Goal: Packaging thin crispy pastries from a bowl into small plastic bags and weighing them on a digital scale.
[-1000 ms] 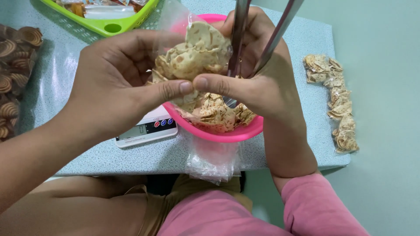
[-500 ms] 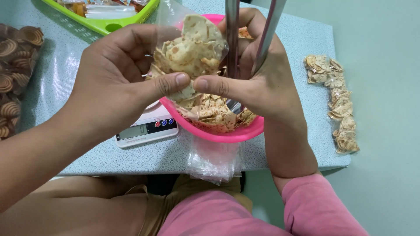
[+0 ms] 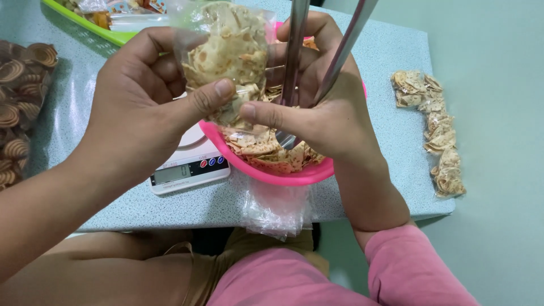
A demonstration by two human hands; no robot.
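Left hand (image 3: 141, 107): closing thumb and fingers on a clear plastic bag (image 3: 229, 54) of flat round crackers, holding it up above the pink bowl (image 3: 272, 173). Right hand (image 3: 323, 107): pinching the same bag from the other side while gripping metal tongs (image 3: 317, 51), which are pointing down into the bowl. Bowl: holding loose cracker pieces, sitting on a white digital scale (image 3: 190, 167) on the speckled tabletop (image 3: 391, 62). Filled cracker packets (image 3: 433, 130) are lying well apart at the right; a green tray (image 3: 107, 31) is standing at the far edge

Glossy plastic bag (image 3: 226, 51), shiny metal tongs (image 3: 294, 56)
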